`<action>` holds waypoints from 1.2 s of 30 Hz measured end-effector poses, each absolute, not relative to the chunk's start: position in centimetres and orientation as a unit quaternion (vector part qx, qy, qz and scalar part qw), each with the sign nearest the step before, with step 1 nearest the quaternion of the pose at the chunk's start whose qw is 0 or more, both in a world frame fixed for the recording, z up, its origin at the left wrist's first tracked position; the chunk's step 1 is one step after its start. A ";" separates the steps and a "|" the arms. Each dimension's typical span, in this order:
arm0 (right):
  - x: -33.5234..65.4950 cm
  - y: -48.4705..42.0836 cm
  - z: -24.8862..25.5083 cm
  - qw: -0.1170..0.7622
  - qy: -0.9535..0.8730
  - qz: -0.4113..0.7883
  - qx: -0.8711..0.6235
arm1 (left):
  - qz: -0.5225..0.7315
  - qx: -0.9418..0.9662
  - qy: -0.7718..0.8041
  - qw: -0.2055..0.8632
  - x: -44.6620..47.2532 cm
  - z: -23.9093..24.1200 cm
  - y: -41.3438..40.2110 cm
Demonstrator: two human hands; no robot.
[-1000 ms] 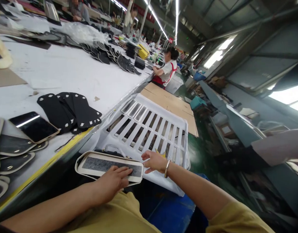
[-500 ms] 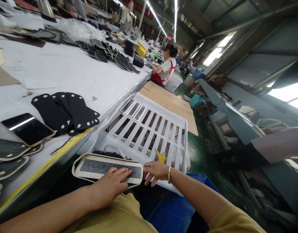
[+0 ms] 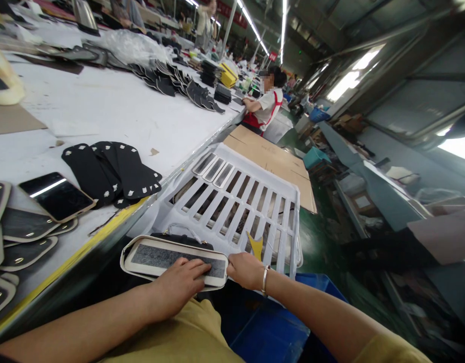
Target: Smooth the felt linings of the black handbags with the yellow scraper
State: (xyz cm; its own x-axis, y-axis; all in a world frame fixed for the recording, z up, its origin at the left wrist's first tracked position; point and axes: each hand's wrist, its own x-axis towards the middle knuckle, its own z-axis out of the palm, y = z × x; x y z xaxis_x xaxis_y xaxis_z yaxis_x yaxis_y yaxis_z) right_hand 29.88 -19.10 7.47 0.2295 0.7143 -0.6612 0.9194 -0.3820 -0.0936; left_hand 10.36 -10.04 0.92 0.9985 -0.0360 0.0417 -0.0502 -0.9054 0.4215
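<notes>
In front of my body lies a white-edged bag (image 3: 139, 254), its long panel with a grey felt-like strip facing up. Behind its edge show a black part and small gold fittings. My left hand (image 3: 182, 282) rests on the strip with fingers stretched out, pressing near its right half. At the bag's right end my right hand (image 3: 244, 269) is closed, thumb and fingers pinching the rim. A yellow notched piece (image 3: 255, 246) is just behind my right hand, on a white slatted rack (image 3: 232, 201).
Left on the white table (image 3: 115, 108) are black panels (image 3: 111, 169), a phone (image 3: 57, 195) and trimmed grey pieces (image 3: 24, 224). Three small framed strips (image 3: 213, 170) lie on the rack. A cardboard sheet (image 3: 268, 156), a blue bin (image 3: 266, 322) and a seated co-worker (image 3: 265, 103) are further right.
My right hand has gone from loosely spread fingers beside the bag's end to a closed grip on its rim. My left hand stays on the strip. The view has shifted slightly.
</notes>
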 end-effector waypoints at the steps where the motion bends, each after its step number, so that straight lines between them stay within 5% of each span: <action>1: 29.8 -19.2 7.5 0.167 0.537 -0.306 0.768 | 0.025 0.976 -0.021 0.214 10.4 0.9 -10.0; 20: 29.7 -18.9 7.5 0.146 0.507 -0.326 0.784 | 0.080 0.987 -0.067 0.121 11.6 1.0 -11.2; 36: 25.7 -24.8 2.8 -0.265 0.094 -0.646 0.710 | 0.015 0.982 -0.050 0.182 12.2 2.2 -9.9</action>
